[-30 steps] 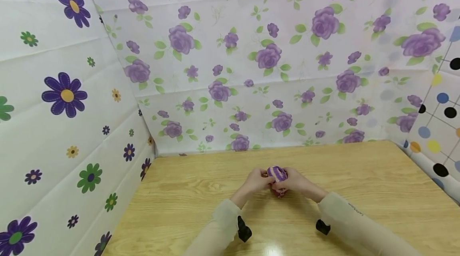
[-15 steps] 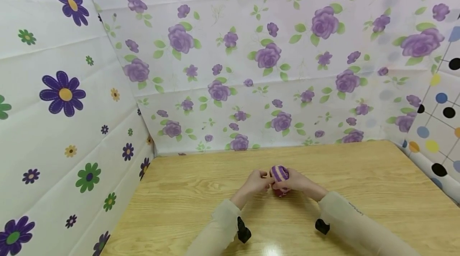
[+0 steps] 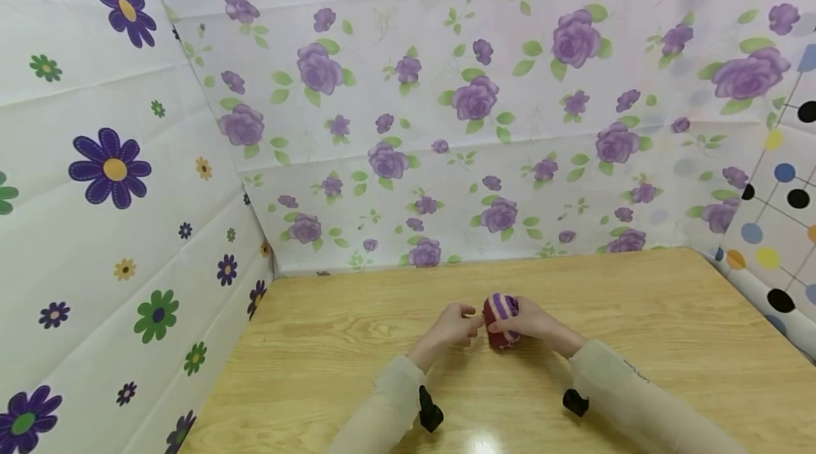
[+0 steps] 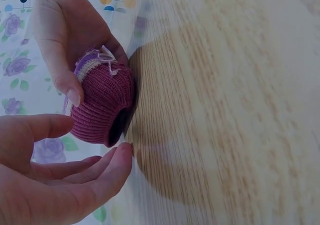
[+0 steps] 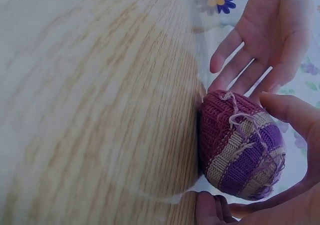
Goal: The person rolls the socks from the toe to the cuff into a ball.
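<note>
A balled-up knitted sock [image 3: 496, 332], maroon with purple and cream stripes, sits on the wooden table in the head view. Its ribbed maroon end, with a dark opening, faces my left hand; loose threads hang from the striped sock [image 5: 245, 150] in the right wrist view. My right hand [image 3: 534, 319] holds the ball from the right side, thumb on the near face and fingers round the far side. Just left of the sock is my left hand [image 3: 454, 326], its fingers loosely bent with nothing between them. In the left wrist view, the left fingertips [image 4: 124, 152] lie close to the sock's opening.
The light wooden table [image 3: 331, 348] stretches around both hands. Behind it rises a white sheet with purple roses [image 3: 382, 156], and a daisy-printed sheet [image 3: 115, 241] stands along the left. A dotted sheet [image 3: 774, 227] borders the right edge.
My left hand has let go of the sock and a gap has appeared between them. The sock has shifted slightly right in my right hand and turned, showing more of its maroon end.
</note>
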`<state>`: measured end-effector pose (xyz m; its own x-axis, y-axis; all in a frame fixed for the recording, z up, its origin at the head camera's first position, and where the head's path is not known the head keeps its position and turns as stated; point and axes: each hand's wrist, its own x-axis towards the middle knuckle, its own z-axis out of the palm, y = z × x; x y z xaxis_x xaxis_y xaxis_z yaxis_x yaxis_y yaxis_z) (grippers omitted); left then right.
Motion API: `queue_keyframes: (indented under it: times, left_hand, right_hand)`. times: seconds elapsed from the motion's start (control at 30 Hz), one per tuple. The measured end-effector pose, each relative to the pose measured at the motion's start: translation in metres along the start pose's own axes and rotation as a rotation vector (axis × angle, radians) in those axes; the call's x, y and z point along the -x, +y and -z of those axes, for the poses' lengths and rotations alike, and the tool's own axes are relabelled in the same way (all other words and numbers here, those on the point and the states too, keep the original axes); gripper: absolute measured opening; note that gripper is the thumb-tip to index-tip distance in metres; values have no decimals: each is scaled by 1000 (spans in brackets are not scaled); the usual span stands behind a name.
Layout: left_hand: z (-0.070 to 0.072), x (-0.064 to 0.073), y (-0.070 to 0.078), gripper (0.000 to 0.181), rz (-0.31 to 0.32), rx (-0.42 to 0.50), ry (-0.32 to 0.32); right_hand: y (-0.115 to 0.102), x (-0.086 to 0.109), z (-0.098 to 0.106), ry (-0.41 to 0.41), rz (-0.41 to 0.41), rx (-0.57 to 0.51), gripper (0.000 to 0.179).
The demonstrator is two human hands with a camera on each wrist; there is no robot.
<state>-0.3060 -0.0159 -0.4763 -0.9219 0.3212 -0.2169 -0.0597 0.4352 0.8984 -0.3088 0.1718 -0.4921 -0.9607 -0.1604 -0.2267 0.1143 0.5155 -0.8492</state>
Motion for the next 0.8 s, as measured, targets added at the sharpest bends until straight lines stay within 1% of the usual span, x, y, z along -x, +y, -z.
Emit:
queue_keyframes:
  times: [0.1,0.2,0.27,0.33,0.47,0.57,0.63,0.73,0.8]
  left_hand:
    - [0,1,-1,48,5,-5,1]
    - [1,3,-1,49,-5,-14,2]
    - [2,3,-1,49,-30,-45,8]
    - [3,4,-1,48,-68,-99,17]
    - [6,6,-2,49,-141,-235,52]
    - [9,6,-1,51,-171,-314,67]
    - [11,7,-1,51,-188,-355,71]
    - [15,6,-2,52,-226,-459,81]
    - [18,6,-3,52,-248,-539,95]
  right_hand:
    - [0,1,1,12,-13,6,84]
    - [-1,2,2,19,-22,34,93]
    - [-1,2,3,23,-23,34,96]
    - [-2,3,3,22,-11,37,94]
    - [-1,3,6,43,15,38,87]
    - [-2,4,9,71,58,47,77]
    - [-3,5,11,97,97,83,67]
    - [-2,5,14,152,159,153,55]
    - [-2,7,16,182,200,209,51]
